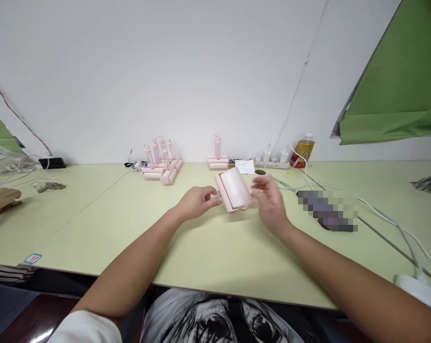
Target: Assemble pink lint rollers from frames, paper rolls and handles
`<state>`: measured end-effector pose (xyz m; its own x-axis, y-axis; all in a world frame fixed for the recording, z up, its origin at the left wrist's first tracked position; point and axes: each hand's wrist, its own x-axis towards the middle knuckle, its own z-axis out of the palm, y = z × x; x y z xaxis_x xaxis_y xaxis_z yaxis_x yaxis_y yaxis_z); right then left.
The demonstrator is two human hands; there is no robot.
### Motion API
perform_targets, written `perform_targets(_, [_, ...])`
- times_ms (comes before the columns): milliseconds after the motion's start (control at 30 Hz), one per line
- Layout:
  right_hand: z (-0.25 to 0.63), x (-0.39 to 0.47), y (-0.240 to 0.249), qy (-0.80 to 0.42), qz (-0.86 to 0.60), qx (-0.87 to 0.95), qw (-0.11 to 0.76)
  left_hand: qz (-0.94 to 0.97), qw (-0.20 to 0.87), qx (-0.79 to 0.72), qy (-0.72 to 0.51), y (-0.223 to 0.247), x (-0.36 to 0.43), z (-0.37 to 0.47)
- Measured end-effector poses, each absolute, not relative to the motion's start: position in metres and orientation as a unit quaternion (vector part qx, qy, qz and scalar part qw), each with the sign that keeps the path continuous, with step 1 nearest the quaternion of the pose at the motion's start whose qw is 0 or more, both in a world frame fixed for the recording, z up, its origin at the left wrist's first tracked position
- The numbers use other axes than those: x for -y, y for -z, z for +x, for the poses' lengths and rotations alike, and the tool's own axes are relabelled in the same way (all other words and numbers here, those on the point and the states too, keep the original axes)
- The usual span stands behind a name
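Note:
A pale pink lint roller (233,188) with a whitish sheet roll is held tilted above the table, in front of me. My left hand (198,202) pinches its clear handle end between thumb and fingers at the roller's left side. Close by the right edge, my right hand (270,202) has its fingers loosely curled and apart, a little smeared by motion. Whether its fingertips touch the roller is hard to make out. Against the wall stands another pink lint roller (218,155), upright on its head, and a cluster of similar lint rollers (161,164) is further left.
A power strip (272,164) with chargers, a white paper (245,166) and a bottle of yellow drink (303,151) line the wall. White cables (390,221) run along the right side, beside a blurred-out dark object (325,212). Another person's hand (3,197) is at far left.

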<state>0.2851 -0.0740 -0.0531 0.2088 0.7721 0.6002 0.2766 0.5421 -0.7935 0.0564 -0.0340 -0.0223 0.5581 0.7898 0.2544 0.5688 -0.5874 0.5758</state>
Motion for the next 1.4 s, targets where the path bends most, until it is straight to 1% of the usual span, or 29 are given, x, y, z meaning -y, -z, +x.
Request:
perform_targets(67, [0.280,0.077,0.055,-0.232,-0.426,0.654,0.580,0.862,0.222,-0.383,-0.246,0.022,0.034,0.056])
perform_targets(133, [0.277,0.079,0.055,-0.257,-0.421,0.670,0.555,0.865,0.223,-0.377,-0.244,0.021,0.034,0.056])
perform_targets(333, [0.282,0.080,0.049,-0.252,-0.406,0.661,0.579,0.841,0.272,-0.372,-0.282,0.025,0.036,0.061])
perform_targets(400, [0.282,0.080,0.050,-0.253,-0.397,0.654,0.592,0.808,0.313,-0.376,-0.327,0.028,0.034,0.063])
perform_targets(567, [0.281,0.078,0.057,-0.280,-0.379,0.645,0.601,0.650,0.486,-0.363,-0.458,0.029,0.021,0.062])
perform_targets(700, [0.282,0.076,0.060,-0.316,-0.391,0.648,0.571,0.566,0.533,-0.340,-0.530,0.021,0.015,0.058])
perform_targets(767, [0.281,0.076,0.061,-0.331,-0.392,0.651,0.559,0.551,0.548,-0.347,-0.526,0.016,0.014,0.054])
perform_targets(900, [0.278,0.078,0.061,-0.357,-0.373,0.658,0.548,0.535,0.589,-0.368,-0.482,0.013,0.013,0.049])
perform_targets(1000, [0.275,0.079,0.061,-0.368,-0.368,0.661,0.541,0.519,0.606,-0.355,-0.488,0.013,0.012,0.048])
perform_targets(1067, [0.275,0.080,0.062,-0.372,-0.367,0.662,0.537,0.521,0.583,-0.376,-0.497,0.013,0.011,0.049])
perform_targets(1167, [0.275,0.079,0.063,-0.378,-0.365,0.664,0.531,0.553,0.470,-0.463,-0.508,0.012,0.008,0.045])
perform_targets(1233, [0.275,0.078,0.064,-0.385,-0.365,0.664,0.527,0.582,0.350,-0.521,-0.517,0.011,0.003,0.037])
perform_targets(1333, [0.275,0.076,0.065,-0.393,-0.364,0.667,0.519,0.598,0.127,-0.586,-0.531,0.006,-0.009,0.016])
perform_targets(1367, [0.275,0.076,0.066,-0.392,-0.362,0.669,0.517,0.585,0.067,-0.607,-0.533,0.003,-0.013,0.006])
perform_targets(1400, [0.275,0.076,0.066,-0.391,-0.360,0.672,0.516,0.566,0.030,-0.627,-0.533,0.000,-0.017,-0.006])
